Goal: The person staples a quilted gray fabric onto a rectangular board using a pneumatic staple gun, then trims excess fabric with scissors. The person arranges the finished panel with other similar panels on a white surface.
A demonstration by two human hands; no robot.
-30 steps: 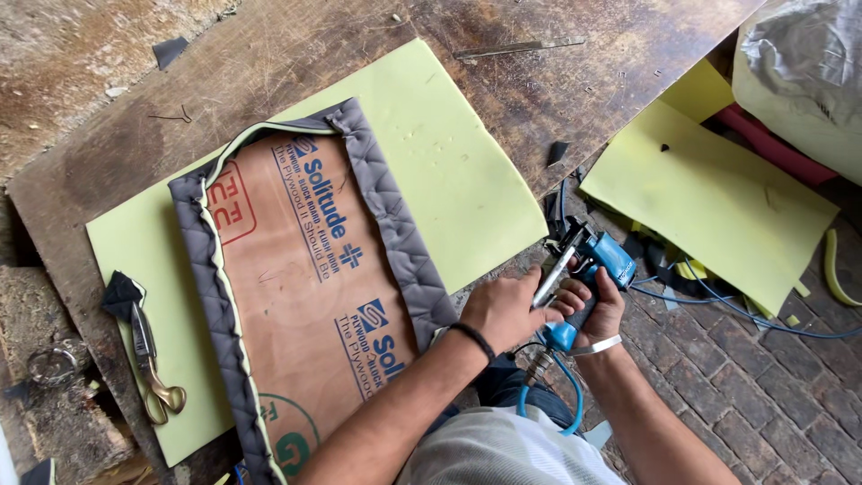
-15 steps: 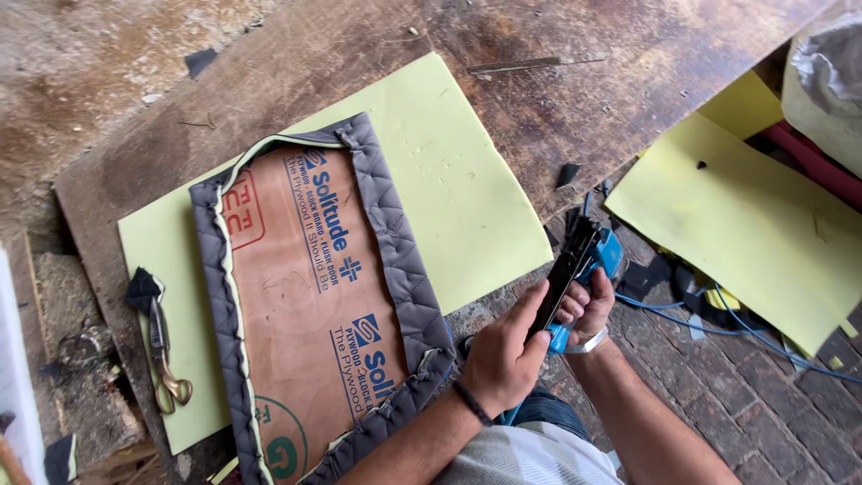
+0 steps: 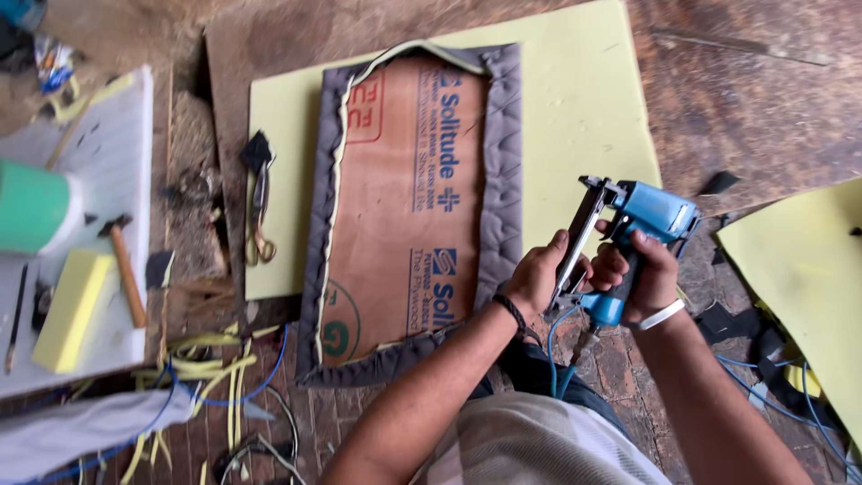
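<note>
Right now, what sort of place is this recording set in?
Probably an upholstery workshop: a blue pneumatic staple gun in both hands, a plywood panel wrapped in grey fabric on yellow foam sheet, scissors nearby.

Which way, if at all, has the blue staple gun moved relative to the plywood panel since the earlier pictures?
Cannot tell: the camera shifted. The blue staple gun remains just right of the plywood panel, held in both hands.

Glossy blue plastic staple gun (image 3: 639,235)
</note>
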